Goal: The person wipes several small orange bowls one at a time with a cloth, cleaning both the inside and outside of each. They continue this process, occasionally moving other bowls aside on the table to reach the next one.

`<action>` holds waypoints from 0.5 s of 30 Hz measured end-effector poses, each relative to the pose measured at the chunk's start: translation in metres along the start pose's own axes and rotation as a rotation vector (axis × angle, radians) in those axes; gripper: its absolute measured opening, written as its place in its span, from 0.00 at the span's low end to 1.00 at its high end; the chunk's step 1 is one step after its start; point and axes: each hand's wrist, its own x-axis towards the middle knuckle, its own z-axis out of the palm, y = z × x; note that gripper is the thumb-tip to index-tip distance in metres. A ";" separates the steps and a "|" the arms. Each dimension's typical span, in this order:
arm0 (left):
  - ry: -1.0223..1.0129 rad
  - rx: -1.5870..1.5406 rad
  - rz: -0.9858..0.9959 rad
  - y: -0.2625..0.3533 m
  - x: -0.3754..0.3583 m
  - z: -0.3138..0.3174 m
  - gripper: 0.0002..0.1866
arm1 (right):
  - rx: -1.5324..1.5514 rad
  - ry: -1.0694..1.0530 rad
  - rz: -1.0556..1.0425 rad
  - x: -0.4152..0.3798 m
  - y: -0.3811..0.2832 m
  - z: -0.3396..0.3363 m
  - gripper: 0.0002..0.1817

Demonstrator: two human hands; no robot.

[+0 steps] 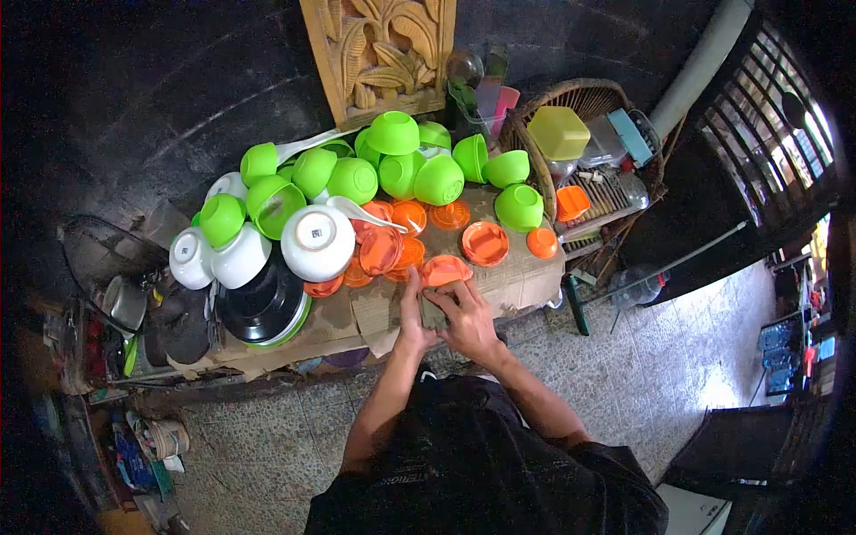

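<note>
Near the front edge of the cardboard-covered table, an orange plastic lid (446, 269) is held between my two hands. My left hand (414, 319) grips its lower left side, fingers pointing up along it. My right hand (467, 319) has its fingers bent over the lower right edge of the same lid. Just beyond lie more orange lids (381, 250), several of them overlapping. One orange lid (486, 243) sits apart on the right. A white spoon (361, 214) rests beside a white bowl (317, 242) to the left of my hands.
Bright green bowls (439, 180) are heaped along the back of the table. At the left stand white bowls (241, 257) on a black basin (261, 303). A wicker basket (571, 94) with plastic containers is at the right, below a carved wooden panel (383, 53).
</note>
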 end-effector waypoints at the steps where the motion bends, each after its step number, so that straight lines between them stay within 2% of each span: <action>1: -0.002 0.000 -0.005 -0.003 0.002 -0.003 0.33 | 0.004 -0.016 -0.022 -0.003 0.003 -0.002 0.36; 3: 0.140 0.142 0.057 -0.006 0.007 -0.009 0.31 | 0.009 -0.031 -0.043 -0.009 0.008 -0.008 0.36; 6: 0.115 0.084 0.066 -0.007 0.008 -0.013 0.30 | 0.005 0.008 -0.049 -0.016 0.014 -0.016 0.38; 10: 0.110 0.018 0.067 -0.005 0.007 -0.009 0.27 | 0.018 0.103 0.066 -0.016 0.022 -0.020 0.37; 12: -0.011 0.025 0.071 -0.003 0.003 -0.004 0.28 | 0.031 0.147 0.123 -0.012 0.024 -0.021 0.36; 15: -0.013 0.061 0.029 -0.004 0.007 -0.005 0.33 | -0.039 0.209 0.183 0.004 0.028 -0.016 0.36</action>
